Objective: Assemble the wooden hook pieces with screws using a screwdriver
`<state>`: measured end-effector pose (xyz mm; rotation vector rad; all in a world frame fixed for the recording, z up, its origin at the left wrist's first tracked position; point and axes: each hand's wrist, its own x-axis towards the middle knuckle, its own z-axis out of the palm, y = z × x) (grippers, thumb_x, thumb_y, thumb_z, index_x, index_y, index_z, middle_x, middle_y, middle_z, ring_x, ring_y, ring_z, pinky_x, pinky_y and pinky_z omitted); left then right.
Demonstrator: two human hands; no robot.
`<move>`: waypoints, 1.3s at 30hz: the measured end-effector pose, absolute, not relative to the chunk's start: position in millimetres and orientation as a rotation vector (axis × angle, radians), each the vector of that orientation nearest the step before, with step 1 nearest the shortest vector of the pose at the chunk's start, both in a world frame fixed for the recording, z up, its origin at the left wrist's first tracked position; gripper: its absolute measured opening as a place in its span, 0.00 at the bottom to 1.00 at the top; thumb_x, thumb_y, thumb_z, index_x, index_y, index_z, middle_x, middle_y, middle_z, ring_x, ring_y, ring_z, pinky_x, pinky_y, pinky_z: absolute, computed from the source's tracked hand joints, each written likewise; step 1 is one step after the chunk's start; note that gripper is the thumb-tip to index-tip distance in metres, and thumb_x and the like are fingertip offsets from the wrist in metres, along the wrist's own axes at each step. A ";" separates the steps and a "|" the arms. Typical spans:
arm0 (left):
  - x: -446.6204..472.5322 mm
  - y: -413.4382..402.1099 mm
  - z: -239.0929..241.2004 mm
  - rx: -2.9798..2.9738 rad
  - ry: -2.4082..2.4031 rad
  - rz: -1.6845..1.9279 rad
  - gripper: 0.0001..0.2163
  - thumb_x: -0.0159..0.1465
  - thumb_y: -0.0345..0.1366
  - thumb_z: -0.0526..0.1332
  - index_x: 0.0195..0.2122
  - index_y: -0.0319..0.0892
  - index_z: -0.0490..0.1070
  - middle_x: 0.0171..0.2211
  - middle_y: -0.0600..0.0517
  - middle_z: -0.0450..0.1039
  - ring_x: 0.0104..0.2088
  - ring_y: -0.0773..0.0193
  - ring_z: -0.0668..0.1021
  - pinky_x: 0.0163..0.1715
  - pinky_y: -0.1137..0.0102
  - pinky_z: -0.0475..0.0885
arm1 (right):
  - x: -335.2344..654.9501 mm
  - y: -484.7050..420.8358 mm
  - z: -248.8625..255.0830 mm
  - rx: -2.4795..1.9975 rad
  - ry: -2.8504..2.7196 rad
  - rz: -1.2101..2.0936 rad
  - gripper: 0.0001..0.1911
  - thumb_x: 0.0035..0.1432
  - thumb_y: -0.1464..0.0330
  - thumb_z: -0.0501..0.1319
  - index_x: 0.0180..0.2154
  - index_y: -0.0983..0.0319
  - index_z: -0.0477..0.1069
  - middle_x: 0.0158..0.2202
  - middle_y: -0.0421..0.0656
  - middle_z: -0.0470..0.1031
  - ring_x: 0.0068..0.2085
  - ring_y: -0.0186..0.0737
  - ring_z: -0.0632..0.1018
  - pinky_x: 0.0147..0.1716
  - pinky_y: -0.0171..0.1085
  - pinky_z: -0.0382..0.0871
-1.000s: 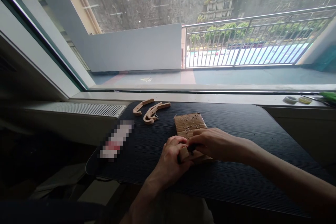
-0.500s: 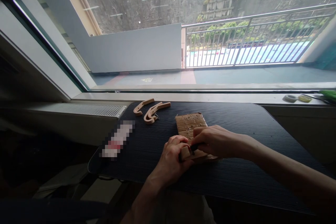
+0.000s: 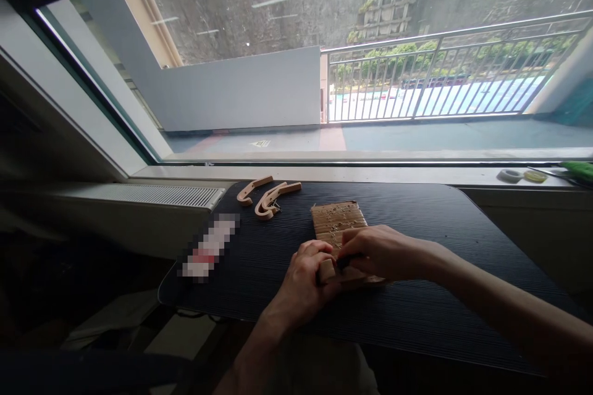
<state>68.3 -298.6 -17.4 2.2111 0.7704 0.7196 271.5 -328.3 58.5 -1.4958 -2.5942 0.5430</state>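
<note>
A light wooden piece [image 3: 327,270] lies on the near part of a corrugated cardboard sheet [image 3: 340,215], which rests on the dark table. My left hand [image 3: 306,274] is closed around the left end of that wooden piece, pressing it down. Just to the right, my right hand [image 3: 377,252] grips a short black tool [image 3: 348,260] and holds it against the wood. The tool's tip is hidden, so I cannot tell its exact kind. Small light bits [image 3: 337,225] are scattered over the cardboard's far part.
Curved wooden hooks [image 3: 269,200] lie at the table's far left, with small metal bits beside them. A blurred-out patch [image 3: 210,250] covers something near the left edge. Rolls of tape [image 3: 511,176] sit on the windowsill [image 3: 417,174] at the right. Beyond it is a large window.
The view has shifted slightly. Both hands stay at the wooden piece, and the right hand with the black tool has turned only a little.
</note>
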 end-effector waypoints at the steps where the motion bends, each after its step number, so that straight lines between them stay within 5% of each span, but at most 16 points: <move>1: 69.2 -295.2 -16.9 2.203 0.773 0.734 0.14 0.49 0.28 0.67 0.37 0.45 0.71 0.50 0.50 0.67 0.54 0.56 0.66 0.55 0.62 0.62 | 275.1 -327.8 58.9 -1.521 -2.576 0.536 0.15 0.55 0.70 0.55 0.41 0.51 0.75 0.39 0.38 0.74 0.36 0.37 0.74 0.32 0.33 0.59; 7: 75.5 -264.6 -9.4 2.120 0.804 0.728 0.13 0.49 0.25 0.64 0.36 0.43 0.71 0.49 0.50 0.67 0.52 0.58 0.68 0.55 0.65 0.63 | 309.8 -326.3 63.7 -1.872 -2.160 0.290 0.22 0.54 0.60 0.58 0.51 0.54 0.69 0.46 0.41 0.73 0.37 0.41 0.74 0.32 0.35 0.62; 14: 73.3 -256.6 -1.9 2.007 0.762 0.681 0.21 0.49 0.23 0.60 0.45 0.44 0.68 0.49 0.50 0.67 0.52 0.59 0.70 0.55 0.66 0.63 | 320.9 -339.7 45.1 -1.855 -2.041 0.531 0.13 0.55 0.59 0.57 0.38 0.58 0.74 0.35 0.41 0.74 0.33 0.39 0.73 0.29 0.35 0.62; 20: 72.1 -261.5 -10.6 1.851 0.738 0.682 0.32 0.49 0.26 0.63 0.56 0.47 0.59 0.55 0.49 0.63 0.55 0.58 0.68 0.56 0.64 0.63 | 306.1 -330.7 67.3 -1.608 -1.862 0.373 0.11 0.59 0.63 0.53 0.38 0.62 0.70 0.36 0.43 0.71 0.34 0.37 0.72 0.31 0.36 0.64; 25: 77.9 -266.9 -40.8 1.815 0.689 0.909 0.27 0.52 0.26 0.63 0.54 0.47 0.59 0.53 0.51 0.67 0.61 0.60 0.61 0.62 0.63 0.53 | 272.6 -316.7 84.3 -1.326 -1.776 0.416 0.12 0.61 0.61 0.54 0.40 0.60 0.70 0.37 0.41 0.72 0.36 0.36 0.72 0.35 0.35 0.66; 35: 84.1 -269.4 -47.3 1.780 0.724 0.932 0.22 0.54 0.27 0.60 0.51 0.45 0.61 0.43 0.51 0.72 0.47 0.61 0.73 0.52 0.65 0.66 | 252.8 -313.7 26.5 -1.334 -1.702 0.432 0.14 0.61 0.59 0.54 0.44 0.58 0.68 0.39 0.43 0.74 0.34 0.37 0.74 0.33 0.36 0.70; 39: 83.6 -269.6 -50.6 1.806 0.729 0.956 0.17 0.54 0.27 0.60 0.45 0.44 0.65 0.47 0.50 0.71 0.54 0.59 0.69 0.56 0.63 0.62 | 252.8 -315.4 18.2 -1.378 -1.685 0.456 0.15 0.60 0.58 0.55 0.46 0.56 0.68 0.39 0.43 0.73 0.34 0.39 0.75 0.33 0.38 0.71</move>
